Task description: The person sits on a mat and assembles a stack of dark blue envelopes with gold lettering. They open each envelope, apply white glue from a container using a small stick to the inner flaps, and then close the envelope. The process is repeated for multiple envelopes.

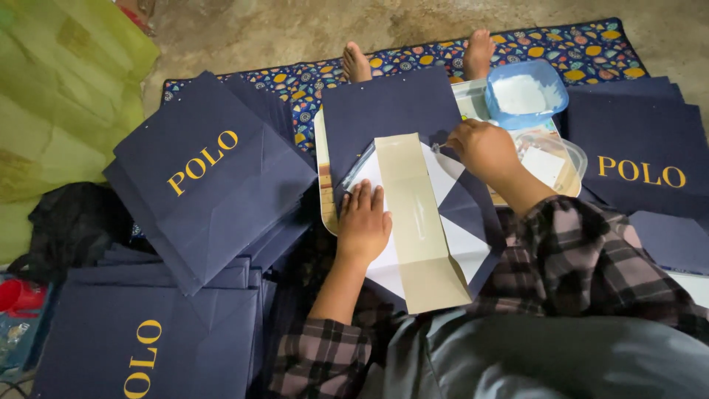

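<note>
One navy paper bag (399,111) lies flat on a pale tray (322,185) across the person's lap, its bottom end opened out so the white inner flaps and one beige cardboard insert (421,222) show. The left hand (363,222) lies open, palm down with fingers spread, pressing on the white flap just beside the cardboard strip. The right hand (481,146) is closed around a small thin tool whose tip touches the flap near the top of the cardboard; what kind of tool it is cannot be told.

Two plastic containers sit at the right of the tray: one blue tub (526,92) with white paste inside, and one clear tub (554,162) just below it. Three heaps of finished navy bags with yellow lettering surround the person: one stack at the left (207,185), one at the lower left (148,340), and one at the right (635,148). Two bare feet (356,63) rest on one patterned mat (576,41). One black bag (70,222) lies at the far left.
</note>
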